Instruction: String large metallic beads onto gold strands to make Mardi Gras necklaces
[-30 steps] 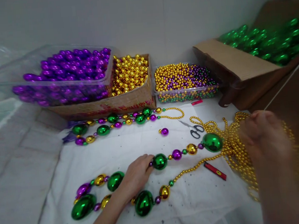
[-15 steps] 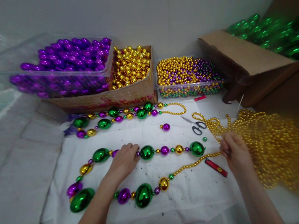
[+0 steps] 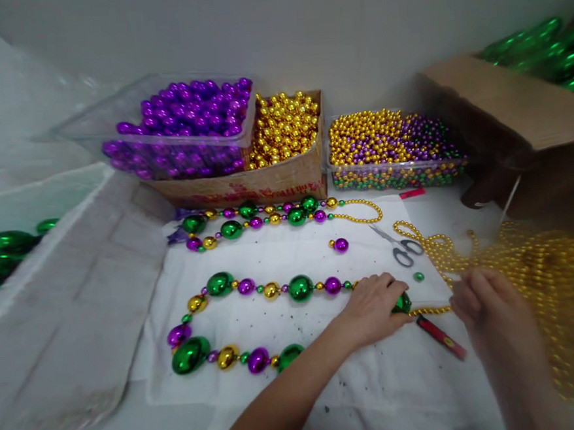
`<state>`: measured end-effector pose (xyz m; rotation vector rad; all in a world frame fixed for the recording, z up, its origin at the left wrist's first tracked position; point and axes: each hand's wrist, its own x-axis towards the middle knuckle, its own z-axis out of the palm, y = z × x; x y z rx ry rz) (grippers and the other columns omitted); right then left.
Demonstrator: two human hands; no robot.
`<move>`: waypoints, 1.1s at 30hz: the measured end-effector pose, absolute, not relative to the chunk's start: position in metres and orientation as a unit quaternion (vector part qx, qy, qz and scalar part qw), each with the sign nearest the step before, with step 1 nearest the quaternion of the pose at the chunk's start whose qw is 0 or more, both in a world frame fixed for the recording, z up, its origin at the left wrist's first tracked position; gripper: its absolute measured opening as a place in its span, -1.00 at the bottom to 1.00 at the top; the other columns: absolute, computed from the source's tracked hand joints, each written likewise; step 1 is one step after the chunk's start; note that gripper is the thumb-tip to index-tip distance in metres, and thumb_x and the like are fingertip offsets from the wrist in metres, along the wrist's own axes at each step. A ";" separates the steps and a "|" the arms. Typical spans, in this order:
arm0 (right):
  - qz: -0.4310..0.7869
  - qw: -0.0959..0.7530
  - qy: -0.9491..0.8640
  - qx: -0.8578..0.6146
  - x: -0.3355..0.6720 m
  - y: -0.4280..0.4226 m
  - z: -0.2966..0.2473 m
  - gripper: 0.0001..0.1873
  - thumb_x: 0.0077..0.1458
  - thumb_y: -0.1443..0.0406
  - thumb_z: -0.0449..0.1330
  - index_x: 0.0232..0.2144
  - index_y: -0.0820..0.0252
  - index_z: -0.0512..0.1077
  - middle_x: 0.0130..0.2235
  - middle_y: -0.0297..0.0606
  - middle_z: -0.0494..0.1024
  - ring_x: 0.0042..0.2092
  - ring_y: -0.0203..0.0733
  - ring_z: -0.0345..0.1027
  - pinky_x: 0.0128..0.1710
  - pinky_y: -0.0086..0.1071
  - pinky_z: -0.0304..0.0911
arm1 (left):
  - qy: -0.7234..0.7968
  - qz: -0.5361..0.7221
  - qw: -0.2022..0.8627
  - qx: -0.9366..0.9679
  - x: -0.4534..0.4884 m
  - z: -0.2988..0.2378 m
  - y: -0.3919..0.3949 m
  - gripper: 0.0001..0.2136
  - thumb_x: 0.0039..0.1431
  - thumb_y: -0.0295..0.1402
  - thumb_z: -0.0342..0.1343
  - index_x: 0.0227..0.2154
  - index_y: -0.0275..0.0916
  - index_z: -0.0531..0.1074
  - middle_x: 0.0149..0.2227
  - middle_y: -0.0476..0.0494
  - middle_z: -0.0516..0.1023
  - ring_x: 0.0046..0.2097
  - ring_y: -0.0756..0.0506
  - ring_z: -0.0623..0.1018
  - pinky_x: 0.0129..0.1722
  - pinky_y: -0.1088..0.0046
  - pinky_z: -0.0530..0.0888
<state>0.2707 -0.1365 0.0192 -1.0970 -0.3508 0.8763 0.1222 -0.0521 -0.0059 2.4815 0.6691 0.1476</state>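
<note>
A beaded necklace (image 3: 301, 289) of large green, purple and gold beads lies in a loop on white cloth. My left hand (image 3: 377, 308) has its fingers curled over the upper strand's right end, around a large green bead (image 3: 401, 302). A gold bead chain (image 3: 429, 310) runs from beneath this hand to my right hand (image 3: 490, 312), which is closed on its end and slightly blurred. Just below the chain lies a red lighter-like stick (image 3: 442, 337). Scissors (image 3: 403, 251) and a small green bead (image 3: 418, 276) rest above. My left forearm hides part of the lower strand.
A second necklace (image 3: 231, 229) lies farther back, with a loose purple bead (image 3: 341, 244) before it. Behind stand a purple-bead tub (image 3: 164, 142), a gold-bead carton (image 3: 285, 184) and a mixed-bead tub (image 3: 396, 166). Gold chains (image 3: 562, 287) heap at right beneath a cardboard box (image 3: 505, 101).
My left hand has slid right along the upper strand to the green bead at its end. My right hand stays closed on the gold chain. The view has turned left.
</note>
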 end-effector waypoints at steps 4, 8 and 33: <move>0.429 0.713 -0.149 -0.534 0.275 -0.136 -0.005 -0.82 0.02 0.24 0.30 -0.43 0.20 0.39 -0.63 -0.49 0.16 -0.62 -0.47 -0.05 -0.72 -0.63 -0.08 | 0.232 0.082 0.392 0.887 0.104 -0.001 -0.034 -0.50 0.06 -0.06 0.14 0.02 -0.21 0.34 -0.02 -0.23 0.45 -0.02 -0.21 0.44 -0.05 0.27 0.36; 0.439 0.688 -0.177 -0.550 0.271 -0.134 -0.019 -0.81 0.04 0.20 0.29 -0.43 0.21 0.42 -0.68 -0.50 0.14 -0.65 -0.47 -0.05 -0.73 -0.62 -0.08 | 0.363 0.170 0.427 0.810 0.087 0.001 0.014 -0.81 0.19 -0.34 0.02 -0.20 -0.23 0.46 -0.19 -0.15 0.53 -0.18 -0.09 0.49 -0.15 0.38 0.39; 0.396 0.413 -0.436 -0.695 0.232 -0.150 0.010 -0.62 0.05 0.03 0.16 -0.18 0.08 0.55 -0.58 -0.37 0.39 -0.53 -0.28 0.22 -0.52 -0.48 0.20 | 0.319 0.363 0.853 0.199 0.065 -0.007 0.024 -0.84 0.12 -0.62 0.04 -0.28 -0.39 0.48 -0.32 -0.20 0.55 -0.28 0.01 0.56 -0.09 0.45 0.47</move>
